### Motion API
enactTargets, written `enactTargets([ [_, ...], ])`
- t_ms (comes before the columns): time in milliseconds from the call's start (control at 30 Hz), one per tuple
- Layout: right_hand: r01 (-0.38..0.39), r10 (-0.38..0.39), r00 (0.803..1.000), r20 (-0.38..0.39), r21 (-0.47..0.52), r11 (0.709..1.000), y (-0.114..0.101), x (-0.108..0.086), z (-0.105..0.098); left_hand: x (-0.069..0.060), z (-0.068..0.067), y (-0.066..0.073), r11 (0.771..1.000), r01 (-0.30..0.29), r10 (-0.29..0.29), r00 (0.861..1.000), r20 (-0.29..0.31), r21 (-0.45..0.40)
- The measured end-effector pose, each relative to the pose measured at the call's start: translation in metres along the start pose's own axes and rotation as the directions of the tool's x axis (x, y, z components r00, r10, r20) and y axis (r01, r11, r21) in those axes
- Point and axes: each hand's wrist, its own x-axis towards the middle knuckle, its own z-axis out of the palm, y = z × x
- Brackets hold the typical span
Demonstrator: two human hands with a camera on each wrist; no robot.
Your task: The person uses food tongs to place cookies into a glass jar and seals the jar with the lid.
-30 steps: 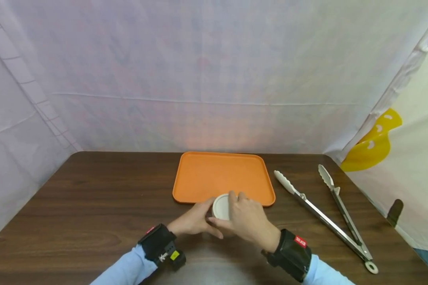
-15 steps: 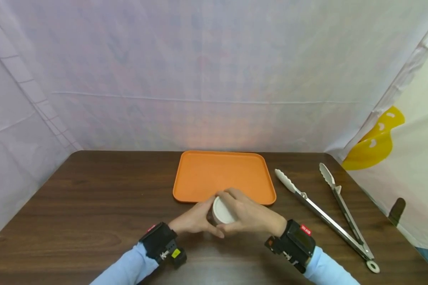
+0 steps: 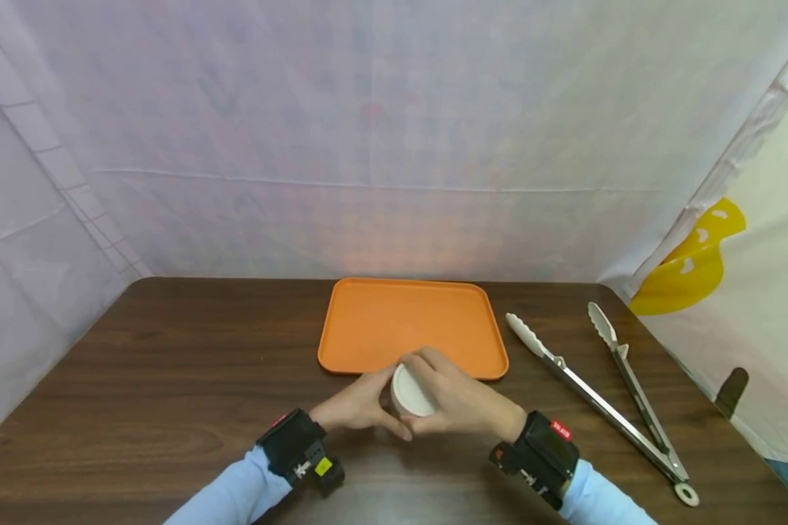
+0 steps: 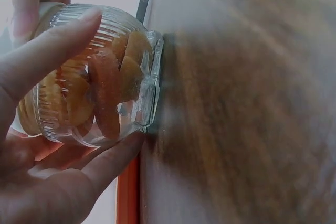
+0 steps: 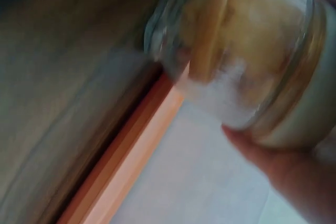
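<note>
A ribbed glass jar (image 4: 113, 72) holds several orange, slice-like pieces, and its base seems to meet the tabletop in the left wrist view. On top of it is a white lid (image 3: 412, 391), partly covered by fingers in the head view. My left hand (image 3: 357, 405) grips the glass body from the left, thumb on the near side and fingers beyond. From the right, my right hand (image 3: 465, 399) grips the lid round its rim, with fingers on the far side and thumb on the near side. Blur softens the jar in the right wrist view.
An orange tray (image 3: 407, 321) lies just beyond the jar on the dark wooden table (image 3: 203, 379). Long metal tongs (image 3: 584, 394) with pale scalloped tips lie spread apart to the right. White cloth (image 3: 368, 146) hangs behind the table.
Since one second ago, my right hand has turned round the lid, its fingers now reaching over the far rim. My left hand and the jar have hardly moved.
</note>
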Motion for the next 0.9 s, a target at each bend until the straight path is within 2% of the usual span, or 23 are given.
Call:
enactTargets([
  [100, 0.029, -0.036, 0.995, -0.09, -0.073, 0.997, -0.003, 0.0, 0.006, 0.0, 0.0, 0.0, 1.0, -0.01, 0.01, 1.0, -0.002, -0.006],
  [200, -0.022, 0.001, 0.986, -0.165, -0.127, 0.992, -0.009, 0.0, 0.011, 0.0, 0.0, 0.0, 1.0, -0.03, 0.03, 0.999, -0.013, 0.009],
  [300, -0.104, 0.059, 0.973, -0.224, -0.196, 0.975, -0.015, 0.001, 0.016, 0.0, 0.0, 0.0, 0.999, -0.04, 0.041, 0.999, -0.02, 0.018],
  [400, -0.183, 0.099, 0.953, -0.285, -0.287, 0.94, -0.021, 0.0, 0.022, -0.001, 0.002, 0.0, 0.999, -0.032, 0.033, 0.999, -0.024, 0.025],
  [500, -0.267, 0.129, 0.926, -0.356, -0.371, 0.889, -0.028, 0.002, 0.027, -0.001, 0.003, 0.0, 0.999, -0.01, 0.011, 0.999, -0.034, 0.035],
  [600, -0.35, 0.185, 0.902, -0.391, -0.408, 0.843, -0.036, 0.006, 0.028, -0.002, 0.003, 0.001, 1.0, 0.012, -0.011, 0.999, -0.034, 0.016],
  [667, -0.378, 0.245, 0.903, -0.352, -0.382, 0.843, -0.041, 0.006, 0.025, -0.002, 0.003, 0.002, 1.0, 0.014, -0.014, 0.999, -0.033, 0.01],
  [700, -0.379, 0.279, 0.911, -0.303, -0.352, 0.855, -0.042, 0.006, 0.021, -0.002, 0.002, 0.002, 1.0, 0.009, -0.009, 1.0, -0.029, 0.003],
  [767, -0.36, 0.33, 0.931, -0.155, -0.247, 0.9, -0.04, 0.003, 0.008, -0.002, 0.002, 0.002, 1.0, -0.003, 0.003, 1.0, -0.022, -0.007],
  [833, -0.321, 0.323, 0.946, 0.004, -0.111, 0.941, -0.034, 0.0, -0.006, -0.001, 0.002, 0.001, 1.0, -0.015, 0.015, 1.0, -0.019, -0.012],
  [900, -0.271, 0.269, 0.955, 0.129, 0.002, 0.963, -0.025, -0.001, -0.02, -0.002, 0.001, 0.0, 1.0, -0.025, 0.025, 1.0, -0.018, -0.017],
])
